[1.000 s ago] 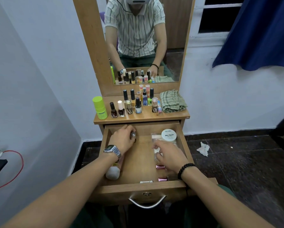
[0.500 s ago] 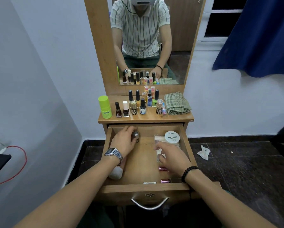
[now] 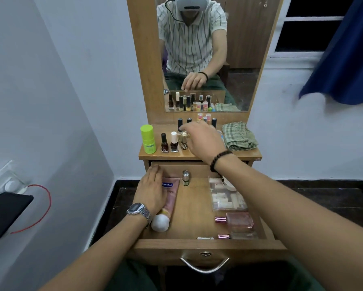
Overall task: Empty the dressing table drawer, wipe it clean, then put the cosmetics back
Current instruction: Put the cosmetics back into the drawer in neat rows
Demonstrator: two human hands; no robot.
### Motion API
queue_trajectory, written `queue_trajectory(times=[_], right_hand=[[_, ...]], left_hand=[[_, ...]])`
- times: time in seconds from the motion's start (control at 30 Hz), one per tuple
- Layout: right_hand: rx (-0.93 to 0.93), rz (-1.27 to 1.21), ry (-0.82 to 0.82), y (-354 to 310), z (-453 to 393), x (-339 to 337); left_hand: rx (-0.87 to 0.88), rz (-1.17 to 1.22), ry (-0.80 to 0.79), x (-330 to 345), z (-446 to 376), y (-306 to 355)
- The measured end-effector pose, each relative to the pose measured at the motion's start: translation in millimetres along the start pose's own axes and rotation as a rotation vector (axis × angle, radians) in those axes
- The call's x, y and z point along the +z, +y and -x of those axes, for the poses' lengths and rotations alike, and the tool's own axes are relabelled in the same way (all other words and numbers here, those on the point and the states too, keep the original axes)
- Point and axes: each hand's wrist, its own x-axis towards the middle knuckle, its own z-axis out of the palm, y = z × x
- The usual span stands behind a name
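Note:
The wooden drawer (image 3: pixel 197 246) is pulled out below the dressing table top (image 3: pixel 197 157). My left hand (image 3: pixel 153 191) lies flat at the drawer's left side, resting on a pink Vaseline tube (image 3: pixel 173 196) with a white cap. A small silver-capped bottle (image 3: pixel 185 177) stands free at the drawer's back. My right hand (image 3: pixel 201 139) is up over the tabletop bottles, fingers loosely spread, fingertips at a gold-capped bottle (image 3: pixel 184 141). A clear pouch of small items (image 3: pixel 226 198) and two pink perfume bottles (image 3: pixel 238 222) lie on the drawer's right side.
A lime-green stick (image 3: pixel 148 139), two dark nail polishes (image 3: pixel 164 142) and several more bottles stand on the table top. A folded green checked cloth (image 3: pixel 238 136) lies at its right end. The mirror (image 3: pixel 203 59) rises behind. A white wall closes in on the left.
My right hand left the drawer's right side and rose to the tabletop bottles. My left hand released the small silver-capped bottle and now lies on the tube.

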Motion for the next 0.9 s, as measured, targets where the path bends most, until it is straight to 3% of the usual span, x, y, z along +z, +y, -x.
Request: queue_trajectory(times=[0.27,0.5,0.73,0.9], right_hand=[[-0.048,0.351,-0.182,4,-41,9],[-0.056,0.267,-0.187,7,-49,15],[-0.071,0.125,-0.006,-3,-16,-37],[0.028,-0.098,-0.170,-9,43,-45]], left_hand=[[-0.036,0.021,-0.061,0,-2,3],[-0.044,0.017,-0.064,-4,-3,-1],[-0.039,0.034,-0.037,-8,-1,1],[-0.031,0.047,-0.016,-11,-3,1]])
